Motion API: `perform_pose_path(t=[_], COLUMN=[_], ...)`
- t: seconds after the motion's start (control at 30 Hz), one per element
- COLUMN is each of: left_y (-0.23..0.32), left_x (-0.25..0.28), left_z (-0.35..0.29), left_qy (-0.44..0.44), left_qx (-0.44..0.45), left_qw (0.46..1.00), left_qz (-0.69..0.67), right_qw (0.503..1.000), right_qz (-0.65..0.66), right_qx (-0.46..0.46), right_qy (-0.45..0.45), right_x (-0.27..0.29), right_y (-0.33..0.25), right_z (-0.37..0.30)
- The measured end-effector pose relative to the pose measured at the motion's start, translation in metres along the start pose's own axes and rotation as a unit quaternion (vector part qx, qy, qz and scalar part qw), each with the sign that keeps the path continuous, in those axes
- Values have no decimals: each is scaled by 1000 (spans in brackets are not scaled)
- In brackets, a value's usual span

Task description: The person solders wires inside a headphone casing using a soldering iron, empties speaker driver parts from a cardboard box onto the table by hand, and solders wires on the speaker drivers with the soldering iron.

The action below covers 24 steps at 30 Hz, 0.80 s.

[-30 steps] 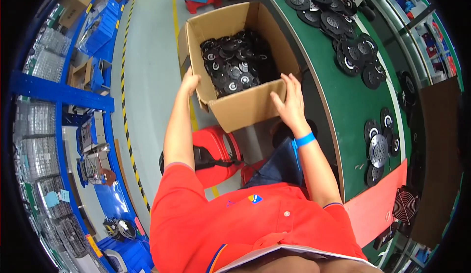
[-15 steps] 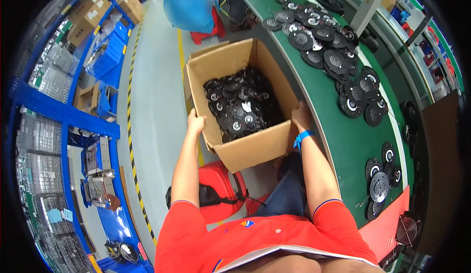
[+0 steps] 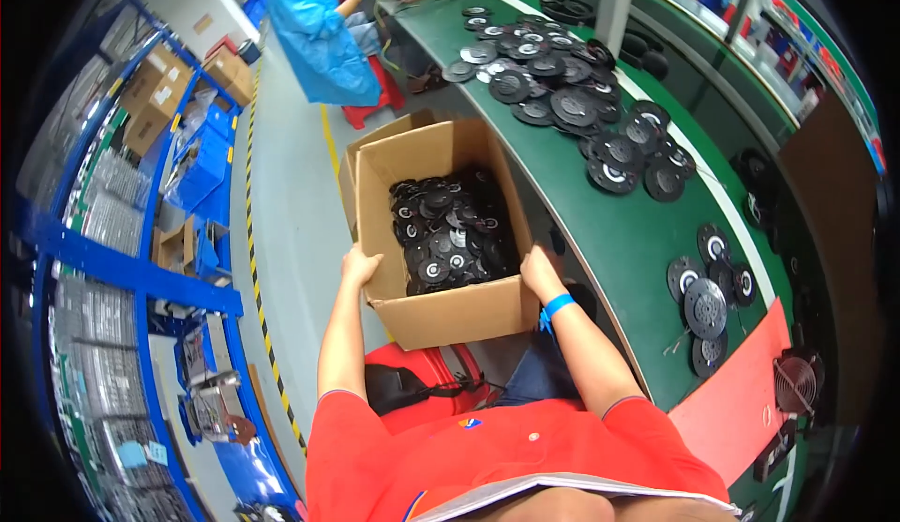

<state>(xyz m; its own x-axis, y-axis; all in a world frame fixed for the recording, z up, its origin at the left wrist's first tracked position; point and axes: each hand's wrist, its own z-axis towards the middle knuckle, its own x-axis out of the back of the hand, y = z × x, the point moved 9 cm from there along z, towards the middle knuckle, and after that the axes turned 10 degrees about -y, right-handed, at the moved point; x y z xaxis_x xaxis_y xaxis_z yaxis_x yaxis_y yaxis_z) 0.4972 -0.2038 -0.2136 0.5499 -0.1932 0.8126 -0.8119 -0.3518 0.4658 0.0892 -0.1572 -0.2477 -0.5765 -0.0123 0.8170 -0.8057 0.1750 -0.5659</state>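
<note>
An open cardboard box [image 3: 459, 317] stands in front of me, left of the green bench, its flaps not folded over the top. Inside lies a heap of black round disc-shaped parts [image 3: 439, 231], some with pale ring centres. My left hand [image 3: 358, 267] is closed on the box's near left corner, the thumb at the rim. My right hand [image 3: 541, 274], below a blue wristband [image 3: 557, 308], grips the near right corner. The fingers of both hands are partly hidden against the cardboard. What bears the box from below cannot be seen.
On the green bench [image 3: 600, 231] lie a large pile of similar discs [image 3: 572, 105] and a smaller cluster [image 3: 705, 308]. A red stool [image 3: 427, 372] is below the box. Ahead sits a person in blue [image 3: 323, 30]. Blue shelving [image 3: 122, 264] lines the left; another carton [image 3: 349, 161] stands behind the box.
The view has shifted, bringing more of the seated person into sight. The box with its discs appears lower and slightly left in the picture. Both hands have kept their hold on it.
</note>
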Motion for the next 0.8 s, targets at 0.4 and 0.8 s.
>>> perform_pose_path(t=[0.4,0.8], left_y=[-63,33], left_x=[-11,13], left_z=[28,-39], left_qy=[2,265], left_qx=[69,-165], left_qw=[997,923], left_qz=[38,225], right_qw=[998,993], right_qz=[37,41], right_qx=[-40,-74], right_qy=[-38,-86], right_x=[-3,-4], right_y=[-14,-11], right_z=[-4,-7])
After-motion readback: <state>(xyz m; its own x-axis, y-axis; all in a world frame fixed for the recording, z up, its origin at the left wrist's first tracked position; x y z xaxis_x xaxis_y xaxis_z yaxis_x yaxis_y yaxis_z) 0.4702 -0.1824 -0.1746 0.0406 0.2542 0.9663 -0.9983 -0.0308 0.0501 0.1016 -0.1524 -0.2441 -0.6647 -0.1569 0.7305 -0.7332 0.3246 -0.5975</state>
